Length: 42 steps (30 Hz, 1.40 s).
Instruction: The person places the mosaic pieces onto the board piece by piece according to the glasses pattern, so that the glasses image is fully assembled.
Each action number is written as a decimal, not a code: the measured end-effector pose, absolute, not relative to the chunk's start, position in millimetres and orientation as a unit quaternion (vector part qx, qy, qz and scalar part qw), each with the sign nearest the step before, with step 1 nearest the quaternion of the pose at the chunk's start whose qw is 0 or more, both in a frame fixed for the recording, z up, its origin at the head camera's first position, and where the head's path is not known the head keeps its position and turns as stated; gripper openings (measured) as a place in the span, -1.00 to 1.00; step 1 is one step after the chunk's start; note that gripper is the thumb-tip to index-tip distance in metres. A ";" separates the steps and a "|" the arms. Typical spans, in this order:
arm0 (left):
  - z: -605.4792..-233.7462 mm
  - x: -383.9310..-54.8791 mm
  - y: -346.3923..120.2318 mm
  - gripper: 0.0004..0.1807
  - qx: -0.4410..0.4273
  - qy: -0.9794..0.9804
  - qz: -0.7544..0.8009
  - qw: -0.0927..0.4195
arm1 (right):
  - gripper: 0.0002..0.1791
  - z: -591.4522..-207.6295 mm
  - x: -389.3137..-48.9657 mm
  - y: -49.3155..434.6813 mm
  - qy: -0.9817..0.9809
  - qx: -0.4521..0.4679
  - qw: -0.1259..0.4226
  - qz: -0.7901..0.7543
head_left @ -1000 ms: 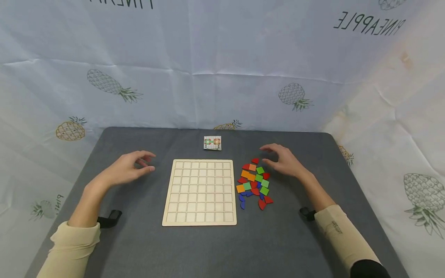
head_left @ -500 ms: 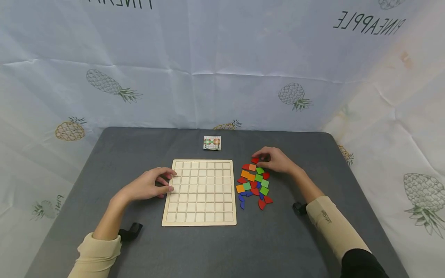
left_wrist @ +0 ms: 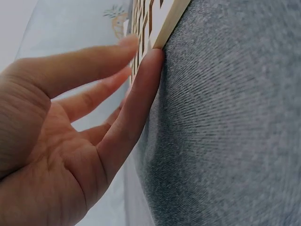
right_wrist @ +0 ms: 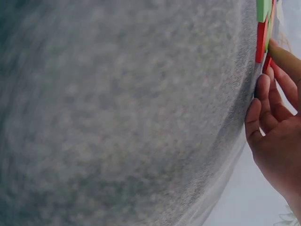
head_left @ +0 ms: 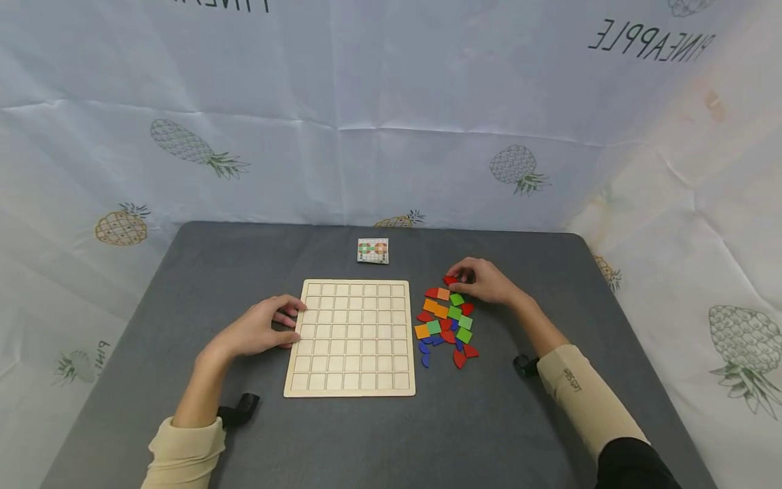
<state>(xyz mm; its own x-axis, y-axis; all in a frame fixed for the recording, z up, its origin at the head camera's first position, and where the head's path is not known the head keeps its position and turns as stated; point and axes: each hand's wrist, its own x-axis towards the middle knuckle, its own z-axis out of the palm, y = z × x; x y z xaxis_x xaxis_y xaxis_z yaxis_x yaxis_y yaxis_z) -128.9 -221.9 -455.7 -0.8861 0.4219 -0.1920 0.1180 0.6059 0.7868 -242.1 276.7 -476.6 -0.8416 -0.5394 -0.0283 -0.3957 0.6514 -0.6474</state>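
Note:
A pale wooden board (head_left: 351,339) with a grid of square recesses lies on the table. My left hand (head_left: 259,326) is at its left edge, fingers loosely bent. In the left wrist view, one fingertip touches the board's side wall (left_wrist: 165,28). At the far end of a loose pile of coloured pieces, my right hand (head_left: 485,280) pinches a small red piece (head_left: 450,280) with a curved side between thumb and fingers. The right wrist view shows this red piece (right_wrist: 267,63) at the fingertips, close to the cloth and partly hidden.
Right of the board lie flat green squares (head_left: 464,336), orange squares (head_left: 422,331), red curved pieces (head_left: 459,359) and blue pieces (head_left: 425,360). A small printed pattern card (head_left: 373,251) lies beyond the board. Behind the grey table (head_left: 366,441) hangs a pineapple-print curtain (head_left: 391,88).
My left hand has come right to the board's edge. My right hand has moved left and down to the far red piece, taken hold of it and shifted it slightly.

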 end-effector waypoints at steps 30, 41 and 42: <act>-463.1 -126.6 -220.6 -0.45 0.126 0.873 0.436 0.180 | -0.70 -461.9 -210.7 182.6 0.875 -0.278 0.131 -0.375; -462.9 -126.1 -221.0 -0.45 0.125 0.870 0.441 0.181 | -0.72 -468.9 -211.9 167.9 0.878 -0.289 0.162 -0.345; -463.0 -126.0 -221.1 -0.45 0.124 0.869 0.444 0.182 | -0.72 -469.0 -211.8 166.9 0.879 -0.291 0.164 -0.340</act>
